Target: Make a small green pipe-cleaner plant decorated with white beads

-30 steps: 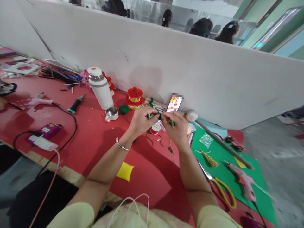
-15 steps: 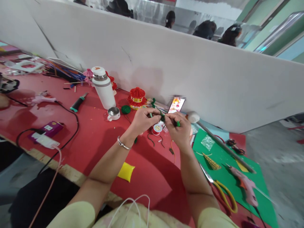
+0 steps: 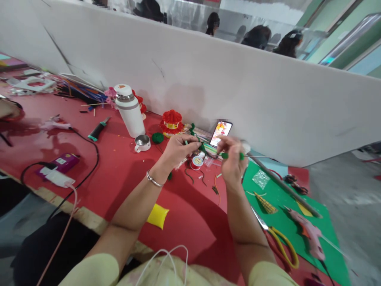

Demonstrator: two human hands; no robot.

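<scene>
Through the head view I see, at the frame's centre, a small dark-green piece of soft yarn [image 3: 203, 148] pinched between thumb and forefinger of the left hand [image 3: 177, 152]. Right of centre, the blurred right hand [image 3: 231, 170] curls its fingers around a slim metal rod with a green grip [image 3: 226, 155]; its long axis runs nearly level across the frame. The yarn lies left of the rod, nearer the left hand; I cannot tell whether they touch.
</scene>
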